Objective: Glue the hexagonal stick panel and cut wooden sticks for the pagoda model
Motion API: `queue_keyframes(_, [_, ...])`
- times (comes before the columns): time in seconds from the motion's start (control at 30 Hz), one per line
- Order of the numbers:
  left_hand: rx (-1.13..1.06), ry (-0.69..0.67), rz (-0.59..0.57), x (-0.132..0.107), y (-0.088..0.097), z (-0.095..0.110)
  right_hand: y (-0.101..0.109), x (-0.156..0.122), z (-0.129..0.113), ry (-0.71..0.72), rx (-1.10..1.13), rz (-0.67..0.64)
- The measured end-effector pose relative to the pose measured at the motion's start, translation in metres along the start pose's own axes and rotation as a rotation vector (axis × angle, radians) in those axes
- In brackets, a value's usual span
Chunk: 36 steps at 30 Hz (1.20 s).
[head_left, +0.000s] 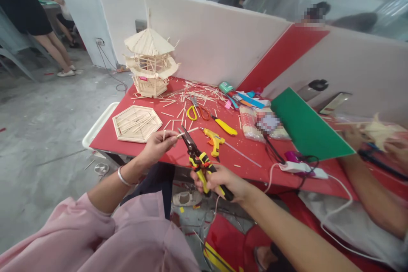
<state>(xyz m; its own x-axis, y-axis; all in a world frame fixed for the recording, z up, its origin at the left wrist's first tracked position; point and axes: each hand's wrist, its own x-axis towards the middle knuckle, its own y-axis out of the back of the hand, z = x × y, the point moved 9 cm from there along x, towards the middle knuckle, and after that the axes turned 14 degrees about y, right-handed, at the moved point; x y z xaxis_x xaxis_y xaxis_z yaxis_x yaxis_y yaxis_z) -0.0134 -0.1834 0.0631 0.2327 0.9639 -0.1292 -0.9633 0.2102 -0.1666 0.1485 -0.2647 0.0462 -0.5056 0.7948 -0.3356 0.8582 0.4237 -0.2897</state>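
My left hand (160,144) pinches a thin wooden stick (180,135), whose end lies at the blades of the cutting pliers. My right hand (223,182) is wrapped around the yellow and black handles of these pliers (193,148), with their dark jaws pointing up and left. Beside my left hand, a hexagonal panel of sticks (137,124) lies flat on the red table (106,136). A small yellow glue gun (215,141) rests just right of the plier jaws, with a clear glue stick in its back end. Behind it are scissors (197,111) and a yellow utility knife (225,126).
A pagoda model of sticks (151,66) stands at the back left. Loose sticks (199,92) are scattered behind the tools. Stick packs (250,123), a green board (310,125) and a white power strip (302,169) lie to the right. Another person's arm (366,191) works at far right.
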Motion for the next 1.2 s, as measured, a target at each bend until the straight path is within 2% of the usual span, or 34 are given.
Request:
queue_keyframes(0.07, [0.172, -0.038, 0.068, 0.002, 0.011, 0.002, 0.011, 0.006, -0.011, 0.056, -0.288, 0.044])
queue_keyframes(0.13, [0.497, -0.102, 0.172, 0.004, 0.027, 0.009, 0.025, 0.013, -0.033, 0.136, -0.783, 0.116])
queue_keyframes(0.2, [0.855, -0.140, 0.303, 0.008, 0.050, 0.018, 0.034, 0.019, -0.055, 0.164, -1.279, 0.192])
queue_keyframes(0.27, [1.115, -0.101, 0.429, 0.017, 0.080, 0.025, 0.040, 0.029, -0.066, 0.099, -1.577, 0.231])
queue_keyframes(0.37, [1.329, 0.030, 0.532, 0.035, 0.123, 0.030, 0.046, 0.048, -0.067, -0.014, -1.698, 0.214])
queue_keyframes(0.43, [1.387, 0.109, 0.549, 0.045, 0.143, 0.029, 0.048, 0.060, -0.068, -0.021, -1.733, 0.217])
queue_keyframes(0.5, [1.425, 0.137, 0.527, 0.051, 0.152, 0.026, 0.049, 0.066, -0.070, 0.014, -1.762, 0.228])
queue_keyframes(0.57, [1.465, 0.108, 0.533, 0.052, 0.154, 0.028, 0.049, 0.065, -0.071, 0.058, -1.768, 0.232])
queue_keyframes(0.67, [1.468, 0.043, 0.565, 0.054, 0.150, 0.041, 0.053, 0.051, -0.069, 0.071, -1.705, 0.233])
queue_keyframes(0.77, [1.341, 0.066, 0.454, 0.083, 0.131, 0.053, 0.062, 0.030, -0.063, 0.041, -1.497, 0.241])
queue_keyframes(0.87, [1.234, 0.143, 0.313, 0.145, 0.094, 0.059, 0.069, 0.018, -0.045, 0.009, -1.025, 0.185])
queue_keyframes(0.93, [1.247, 0.150, 0.286, 0.192, 0.065, 0.062, 0.070, 0.012, -0.029, -0.054, -0.698, 0.161])
queue_keyframes(1.0, [1.236, 0.161, 0.258, 0.236, 0.037, 0.056, 0.071, 0.006, -0.016, -0.123, -0.515, 0.162])
queue_keyframes(1.07, [1.238, 0.190, 0.296, 0.269, 0.021, 0.047, 0.067, 0.004, -0.014, -0.109, -0.529, 0.136])
queue_keyframes(1.1, [1.236, 0.192, 0.309, 0.281, 0.015, 0.042, 0.064, 0.003, -0.017, -0.079, -0.621, 0.120])
queue_keyframes(1.2, [1.225, 0.174, 0.332, 0.302, 0.008, 0.029, 0.060, 0.001, -0.031, -0.010, -1.127, 0.134])
